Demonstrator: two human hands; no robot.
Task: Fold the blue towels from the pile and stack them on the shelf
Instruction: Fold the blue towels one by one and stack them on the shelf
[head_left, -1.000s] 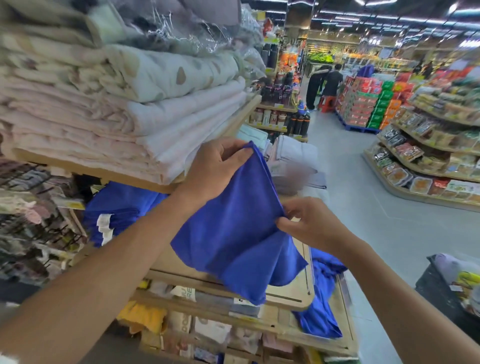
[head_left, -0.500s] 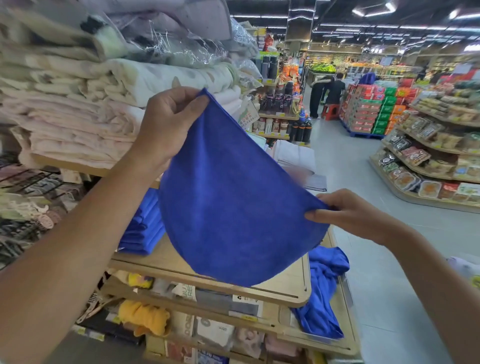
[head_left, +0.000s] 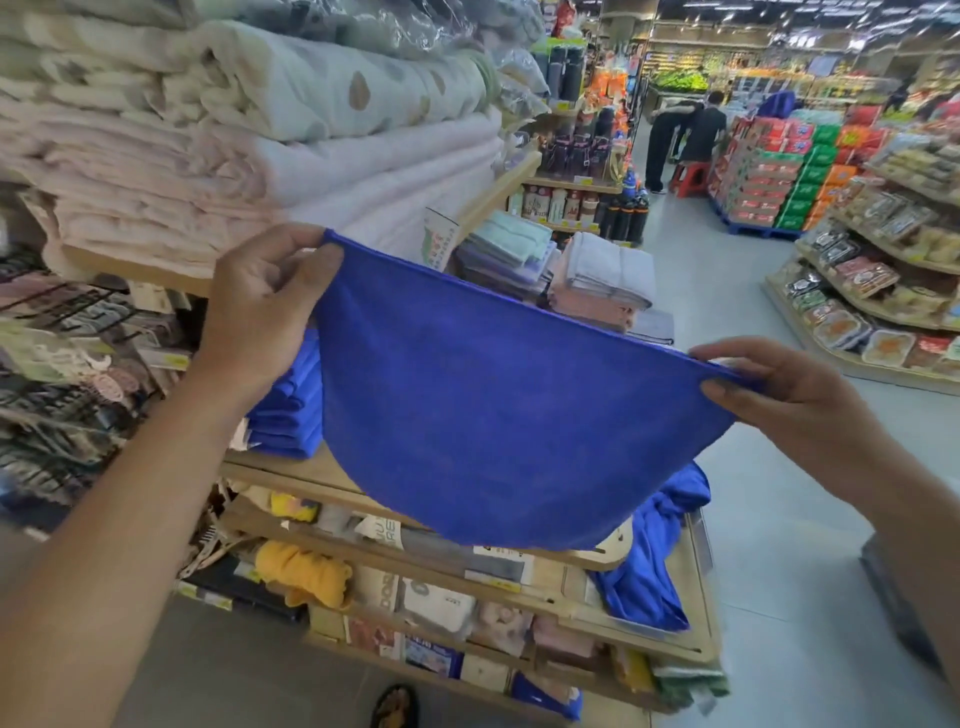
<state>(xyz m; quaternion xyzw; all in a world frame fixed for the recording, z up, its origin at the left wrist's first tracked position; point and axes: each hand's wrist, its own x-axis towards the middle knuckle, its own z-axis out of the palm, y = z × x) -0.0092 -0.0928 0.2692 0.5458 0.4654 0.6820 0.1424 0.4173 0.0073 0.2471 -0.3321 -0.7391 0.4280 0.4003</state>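
Progress roughly mid-way, by my read: stack of folded blue towels (head_left: 288, 410) already sits on the wooden shelf (head_left: 275, 466), just below the left hand (head_left: 265, 306). Crumpled blue pile (head_left: 649, 566) lies unfolded below the right hand (head_left: 774, 400). Blue towel (head_left: 493, 415) in work hangs spread open in the air between both hands, not folded yet. Left hand is raised higher, thumb and curled fingers pinching the towel's top left corner. Right hand is lower and out to the side, thumb and fingers pinching the top right corner. Top edge runs taut between them, slanting down toward the right hand; cloth below sags in a curve. Left to do: fold this one, stack it, then work through the pile.
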